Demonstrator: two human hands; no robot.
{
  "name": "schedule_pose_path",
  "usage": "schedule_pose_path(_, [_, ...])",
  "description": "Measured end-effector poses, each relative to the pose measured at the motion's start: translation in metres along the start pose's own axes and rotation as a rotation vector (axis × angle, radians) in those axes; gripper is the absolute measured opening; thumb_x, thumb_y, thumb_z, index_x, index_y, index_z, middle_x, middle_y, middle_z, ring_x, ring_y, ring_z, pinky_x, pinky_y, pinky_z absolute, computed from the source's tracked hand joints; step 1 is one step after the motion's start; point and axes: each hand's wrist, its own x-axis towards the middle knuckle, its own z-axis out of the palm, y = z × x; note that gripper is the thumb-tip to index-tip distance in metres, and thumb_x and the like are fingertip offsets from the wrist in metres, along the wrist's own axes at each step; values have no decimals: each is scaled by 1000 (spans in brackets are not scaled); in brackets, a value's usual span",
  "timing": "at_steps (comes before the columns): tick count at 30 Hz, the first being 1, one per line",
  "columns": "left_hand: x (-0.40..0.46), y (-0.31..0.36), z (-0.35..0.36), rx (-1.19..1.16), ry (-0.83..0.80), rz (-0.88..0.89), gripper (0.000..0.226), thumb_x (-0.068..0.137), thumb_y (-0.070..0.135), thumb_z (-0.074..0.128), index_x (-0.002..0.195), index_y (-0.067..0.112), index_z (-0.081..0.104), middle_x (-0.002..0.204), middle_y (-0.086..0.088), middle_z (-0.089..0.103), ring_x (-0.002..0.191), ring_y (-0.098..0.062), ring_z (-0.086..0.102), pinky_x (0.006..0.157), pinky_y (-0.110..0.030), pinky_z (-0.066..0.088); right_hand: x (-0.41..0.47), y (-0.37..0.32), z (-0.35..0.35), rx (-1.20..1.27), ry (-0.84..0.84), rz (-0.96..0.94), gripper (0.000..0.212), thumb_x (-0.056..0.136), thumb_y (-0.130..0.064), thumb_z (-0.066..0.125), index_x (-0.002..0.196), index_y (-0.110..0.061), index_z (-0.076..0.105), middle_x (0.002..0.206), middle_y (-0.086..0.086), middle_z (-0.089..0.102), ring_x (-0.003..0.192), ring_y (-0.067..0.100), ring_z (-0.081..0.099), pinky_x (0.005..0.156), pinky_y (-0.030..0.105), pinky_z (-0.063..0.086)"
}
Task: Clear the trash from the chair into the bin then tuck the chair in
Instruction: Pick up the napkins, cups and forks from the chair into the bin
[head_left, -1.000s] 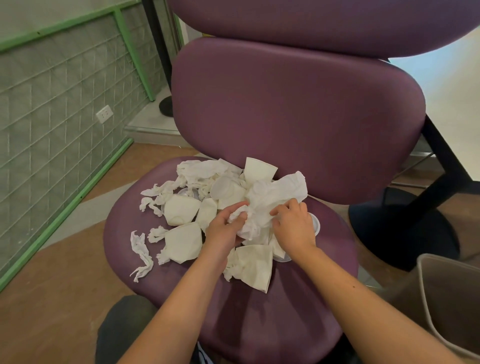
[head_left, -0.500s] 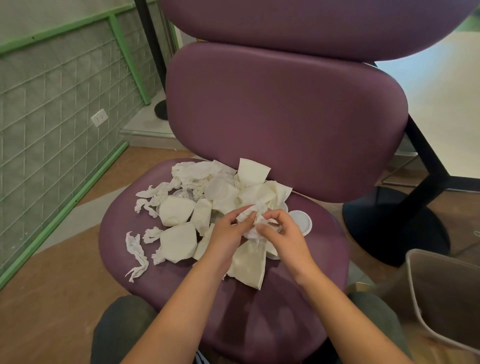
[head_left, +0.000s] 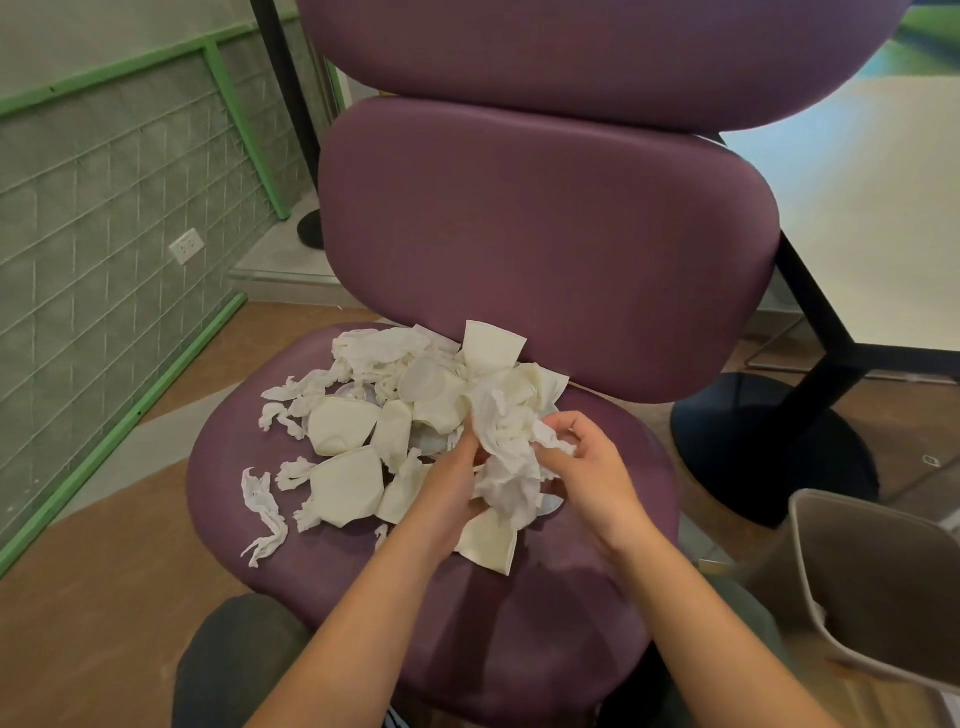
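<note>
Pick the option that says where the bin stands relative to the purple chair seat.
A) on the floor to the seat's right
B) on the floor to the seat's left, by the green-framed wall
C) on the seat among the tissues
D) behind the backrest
A: the bin stands on the floor at the lower right, beside the purple chair seat, open and apart from the crumpled tissues that both hands gather.

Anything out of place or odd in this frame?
Yes: the purple chair seat is littered with crumpled tissues and flattened paper cups, which belong in the bin at the right. Both hands, left and right, grip one tissue wad.
</note>
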Motion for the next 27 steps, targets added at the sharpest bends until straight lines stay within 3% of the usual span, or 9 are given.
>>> schedule_pose_path(3, [-6,3,4,-37,-121,23,48,94,58,45,115,21,67,110,-5,73,104,-21,69,95,-41,52,2,4,2,-204,166,-116,27,83,4,61,87,-22,68,102,-2,63,91,20,60,77,29,52])
schedule_pose_path(6, [-6,2,3,12,-138,75,30,94,36,60,110,13,67,112,-11,71,100,-21,69,91,-41,55,0,4,5,-272,220,-171,32,82,6,60,91,-22,72,104,-2,55,100,17,57,71,9,46])
schedule_pose_path(10, [3,-1,1,-92,-89,76,35,92,19,63,121,-1,61,121,-23,65,99,-28,67,77,-35,58,-14,5,11,-260,55,-211,42,85,3,62,116,-25,65,117,-2,46,107,4,52,76,6,45])
schedule_pose_path(14, [4,4,-1,-188,-80,71,26,94,8,59,120,8,62,117,-14,69,95,-20,69,81,-30,56,-26,15,14,-382,-89,-316,71,76,3,73,136,-26,49,131,-9,36,114,-17,40,82,1,40])
schedule_pose_path(18, [1,4,-2,-148,-145,76,45,91,-5,56,125,25,59,117,-6,69,96,-18,70,72,-26,56,-17,11,4,-449,-34,-337,48,81,3,70,121,-24,65,119,-2,50,104,-16,47,82,4,40])
schedule_pose_path(20, [0,1,-2,-91,-182,72,50,89,-8,53,127,23,60,117,-4,69,99,-15,67,77,-24,56,-13,7,0,-482,8,-328,34,84,1,67,108,-21,74,106,-3,57,95,-11,51,77,5,40])
schedule_pose_path(22, [-3,-2,1,-60,-212,49,41,92,2,54,127,22,63,118,-6,68,105,-14,64,85,-26,55,-10,6,-3,-464,106,-306,27,83,-2,69,97,-24,77,95,-8,62,86,-3,55,72,7,40])
schedule_pose_path(24, [-5,-5,6,-27,-233,35,29,95,26,57,123,21,64,124,-8,66,111,-17,63,89,-30,54,-8,6,-4,-355,217,-231,19,80,-6,73,88,-24,73,86,-12,65,75,3,56,68,11,44])
schedule_pose_path(27, [-7,-6,18,73,-234,47,43,92,48,58,125,22,54,120,-5,66,104,-21,68,89,-35,56,-6,9,-3,-221,307,-121,12,78,-13,78,80,-16,67,74,-10,62,63,3,51,59,12,42])
